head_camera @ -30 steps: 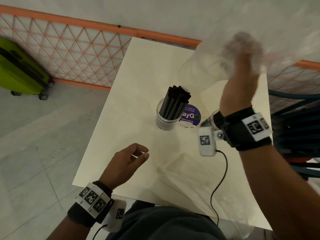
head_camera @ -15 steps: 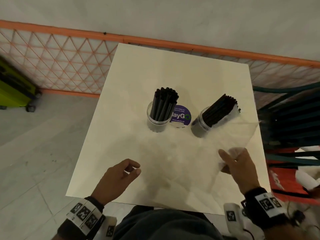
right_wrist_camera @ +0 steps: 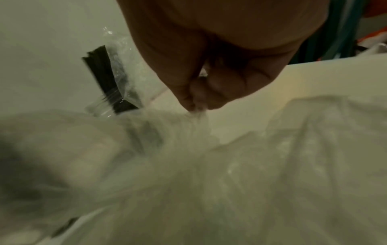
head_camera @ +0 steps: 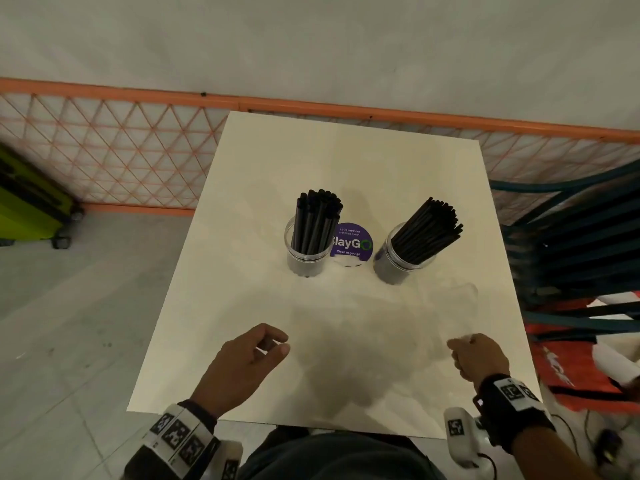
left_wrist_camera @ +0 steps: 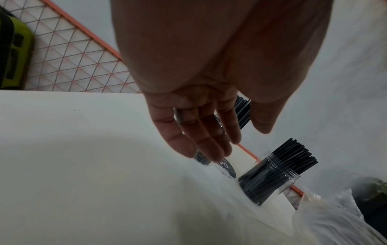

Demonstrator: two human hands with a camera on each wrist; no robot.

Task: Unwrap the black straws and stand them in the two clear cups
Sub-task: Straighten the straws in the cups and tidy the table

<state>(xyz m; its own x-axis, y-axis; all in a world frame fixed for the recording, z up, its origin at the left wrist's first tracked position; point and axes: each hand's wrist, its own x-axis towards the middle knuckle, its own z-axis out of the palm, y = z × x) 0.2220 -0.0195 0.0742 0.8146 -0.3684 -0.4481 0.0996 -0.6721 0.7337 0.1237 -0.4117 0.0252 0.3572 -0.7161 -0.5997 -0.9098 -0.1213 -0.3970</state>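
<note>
Two clear cups stand mid-table, each full of black straws: the left cup (head_camera: 307,251) with straws upright, the right cup (head_camera: 403,259) with straws (head_camera: 429,233) leaning right. A clear plastic wrapper (head_camera: 391,334) lies spread over the near half of the white table (head_camera: 263,161). My right hand (head_camera: 476,356) pinches a bunched edge of the wrapper (right_wrist_camera: 199,132) near the table's right front. My left hand (head_camera: 254,358) hovers over the left front with fingers loosely curled and holds nothing; its fingers (left_wrist_camera: 201,136) hang relaxed in the left wrist view.
A purple round sticker (head_camera: 351,244) sits between the cups. An orange mesh fence (head_camera: 121,150) runs behind the table. A green suitcase (head_camera: 27,199) stands far left. Stacked dark chairs (head_camera: 571,244) and an orange bag (head_camera: 568,368) crowd the right side.
My right hand came down from above the right cup to the table's right front, drawing the wrapper off the straws and laying it flat. The left hand barely moved.
</note>
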